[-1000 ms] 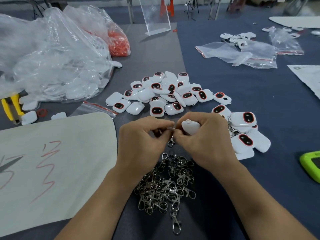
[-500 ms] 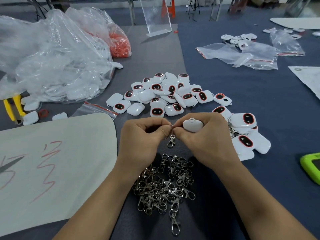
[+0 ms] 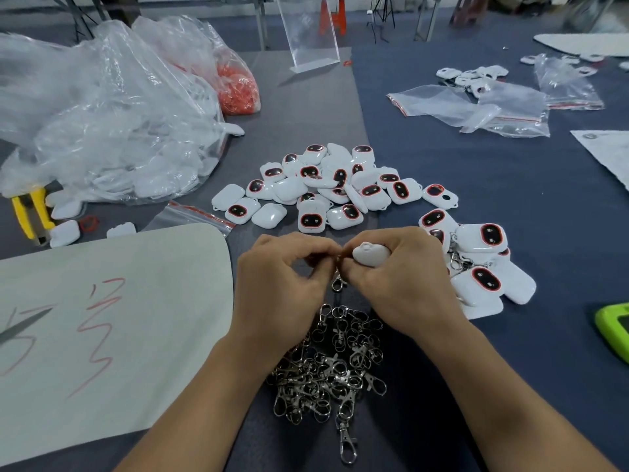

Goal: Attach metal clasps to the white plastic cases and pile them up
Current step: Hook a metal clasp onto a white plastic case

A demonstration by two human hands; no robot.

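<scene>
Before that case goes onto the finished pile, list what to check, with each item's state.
1. The white case is gripped in the right hand: ok.
2. The clasp is pinched by the left hand and hangs free below the fingers: ok.
3. The clasp's ring is through the case's loop: cannot tell, the fingers hide the joint.
4. The finished pile, clasps attached, lies just right of the right hand: ok.
5. The loose clasps are heaped between the forearms: ok.
6. The bare cases are heaped ahead of the hands: ok.
</scene>
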